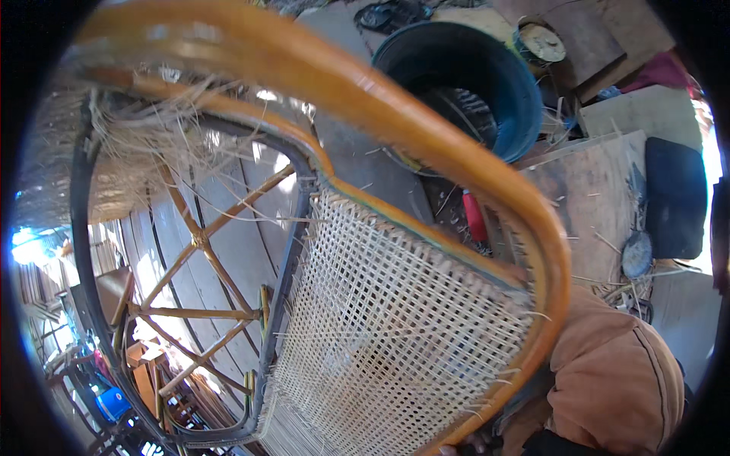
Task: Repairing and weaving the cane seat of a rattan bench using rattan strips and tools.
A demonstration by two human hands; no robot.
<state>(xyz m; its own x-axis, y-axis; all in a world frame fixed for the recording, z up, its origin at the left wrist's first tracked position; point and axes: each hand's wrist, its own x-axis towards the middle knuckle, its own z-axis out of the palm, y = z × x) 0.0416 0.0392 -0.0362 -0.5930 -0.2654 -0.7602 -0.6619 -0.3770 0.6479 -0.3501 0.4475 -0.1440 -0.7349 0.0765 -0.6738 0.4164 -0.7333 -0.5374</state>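
Observation:
A rattan chair [414, 308] fills the middle of the view, tilted. Its pale open-weave cane panel is bordered by a glossy orange-brown bent frame, which sweeps close across the top and down the right side. Loose cane ends stick out along the panel's edges. To the left, a dark-rimmed opening shows crossed rattan braces. At the bottom edge, the fingers of my right hand [477, 442] are closed at the frame's lower rim; most of that hand is cut off or hidden. My left hand does not show.
A large dark teal tub [525, 114] stands beyond the frame, near a small round tin [541, 43]. A red-handled object [475, 216] lies behind the chair. Wooden boards [593, 201] and a black pad [675, 197] are at right. Loose fibres [152, 125] hang at upper left.

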